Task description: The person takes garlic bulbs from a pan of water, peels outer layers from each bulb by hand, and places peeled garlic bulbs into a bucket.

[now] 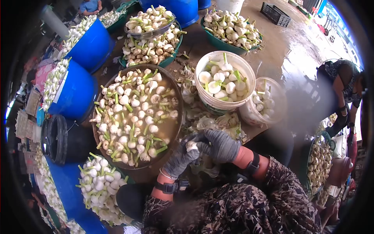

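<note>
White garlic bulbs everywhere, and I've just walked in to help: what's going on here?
A person's grey-gloved left hand and right hand hold one pale garlic bulb between them. Beside the left hand, a wide round dark-rimmed basin holds many green-stemmed garlic bulbs in murky brown water. Ahead, a round white plastic bucket holds cleaner-looking bulbs.

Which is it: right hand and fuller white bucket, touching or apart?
Apart; the head view shows leafy scraps in the gap between right hand and fuller white bucket.

White daylight gleams on the wet brown floor (270,41) at right; the far left is dim.
</note>
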`<act>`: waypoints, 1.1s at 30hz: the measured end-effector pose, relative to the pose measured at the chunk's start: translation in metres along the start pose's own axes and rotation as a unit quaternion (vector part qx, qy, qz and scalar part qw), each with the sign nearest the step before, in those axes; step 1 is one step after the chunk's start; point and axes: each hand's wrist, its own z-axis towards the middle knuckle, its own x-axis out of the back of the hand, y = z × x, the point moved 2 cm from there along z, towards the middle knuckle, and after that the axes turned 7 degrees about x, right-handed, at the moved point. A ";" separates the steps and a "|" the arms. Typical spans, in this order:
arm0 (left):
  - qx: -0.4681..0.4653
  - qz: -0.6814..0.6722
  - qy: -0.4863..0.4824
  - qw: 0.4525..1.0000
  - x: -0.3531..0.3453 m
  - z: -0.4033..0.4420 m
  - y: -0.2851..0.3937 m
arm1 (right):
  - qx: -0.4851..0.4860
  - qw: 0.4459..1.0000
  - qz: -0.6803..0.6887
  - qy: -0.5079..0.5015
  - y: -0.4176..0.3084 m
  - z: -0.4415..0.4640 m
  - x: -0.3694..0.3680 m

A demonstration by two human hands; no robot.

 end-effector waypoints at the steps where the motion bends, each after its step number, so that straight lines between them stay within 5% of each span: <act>1: -0.005 0.006 -0.004 1.000 -0.002 0.001 0.002 | 0.001 1.000 0.000 -0.002 0.001 0.000 0.001; 4: -0.130 0.199 0.008 0.971 -0.003 0.010 0.001 | -0.012 0.999 -0.041 -0.028 0.015 -0.001 -0.005; 6: -0.088 0.310 -0.061 0.945 -0.011 0.008 0.011 | -0.128 0.987 0.083 0.041 0.034 -0.002 -0.018; 10: -0.204 0.312 0.098 0.923 -0.003 0.001 0.002 | -0.178 0.949 0.258 0.031 0.007 0.005 -0.004; 14: -0.207 0.268 0.028 0.940 0.003 0.008 0.006 | -0.036 0.997 -0.068 -0.013 0.002 0.001 -0.004; 16: -0.114 0.214 0.111 0.964 0.000 0.009 0.001 | -0.023 0.996 -0.088 0.008 0.011 0.002 -0.007; 18: -0.158 0.217 0.127 0.955 -0.004 0.008 0.000 | -0.259 0.947 0.192 0.010 0.021 0.003 -0.003; 20: -0.166 0.180 0.126 0.961 -0.009 0.006 0.011 | -0.262 0.940 0.210 0.062 0.037 0.004 -0.003; 22: -0.182 0.114 0.104 0.971 -0.007 0.009 -0.002 | -0.326 0.843 0.389 0.176 0.049 0.005 0.008; 24: -0.116 -0.055 0.035 0.991 -0.006 0.009 -0.012 | -0.336 0.876 0.307 0.158 0.067 0.000 0.019; 25: -0.105 -0.079 0.044 0.990 -0.011 0.004 -0.002 | -0.285 0.958 0.023 0.013 0.068 0.000 0.024; 26: -0.110 -0.080 0.040 0.990 -0.010 0.007 -0.004 | -0.204 0.933 -0.266 -0.133 0.069 -0.001 0.026; 27: -0.137 -0.077 0.054 0.986 -0.005 0.010 -0.009 | -0.277 0.906 -0.268 -0.176 0.073 -0.007 0.024; 28: -0.163 -0.073 0.068 0.982 0.004 0.014 -0.014 | -0.276 0.906 -0.272 -0.172 0.067 -0.013 0.018; 30: -0.200 -0.009 0.080 0.977 0.013 0.019 -0.009 | -0.160 0.917 -0.366 0.000 0.045 -0.013 0.010; 31: -0.193 0.007 0.131 0.972 0.005 0.013 0.002 | -0.191 0.959 -0.210 0.011 0.032 -0.007 0.009; 32: -0.182 0.023 0.185 0.966 0.001 0.008 0.006 | -0.187 0.960 -0.208 0.000 0.034 -0.005 0.004; 33: -0.174 0.037 0.159 0.971 0.000 0.011 -0.002 | -0.226 0.971 0.074 -0.002 0.040 -0.004 -0.006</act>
